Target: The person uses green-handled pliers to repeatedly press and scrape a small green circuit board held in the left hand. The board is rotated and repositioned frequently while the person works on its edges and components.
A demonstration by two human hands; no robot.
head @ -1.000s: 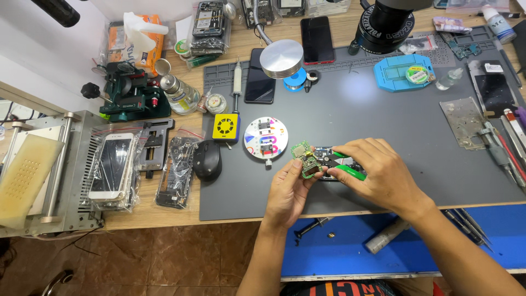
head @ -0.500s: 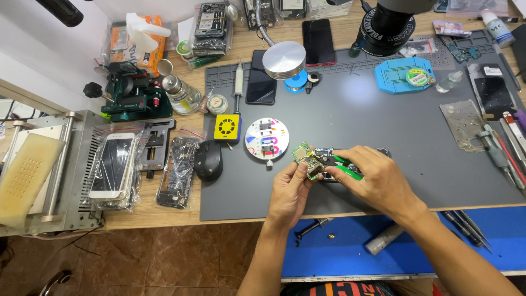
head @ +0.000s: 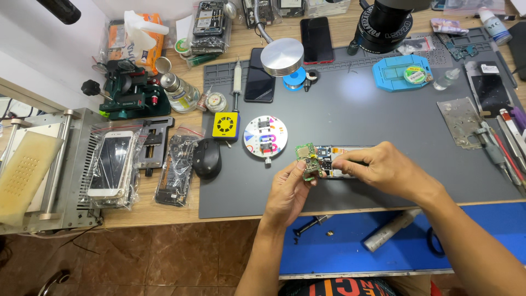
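Note:
My left hand (head: 286, 193) pinches a small green circuit board (head: 307, 160) and holds it tilted just above the grey work mat (head: 356, 109). An opened phone (head: 327, 153) with its insides showing lies flat on the mat, right beside the board. The fingertips of my right hand (head: 381, 171) are closed on the phone's near edge, and the hand covers most of the phone's right part. I cannot see whether anything else is tucked inside that hand.
Left of my hands sit a round white disc (head: 266, 137), a yellow square gadget (head: 226, 125) and a black mouse (head: 207, 159). Bagged phones (head: 115, 164) and a metal machine (head: 33, 170) fill the left. A microscope (head: 383, 24), a blue tray (head: 400, 71) and hand tools (head: 504, 142) stand behind and to the right.
The green-handled tool that stuck out of my right hand no longer shows. My right fingers have moved left onto the phone, while the left hand keeps hold of the green board.

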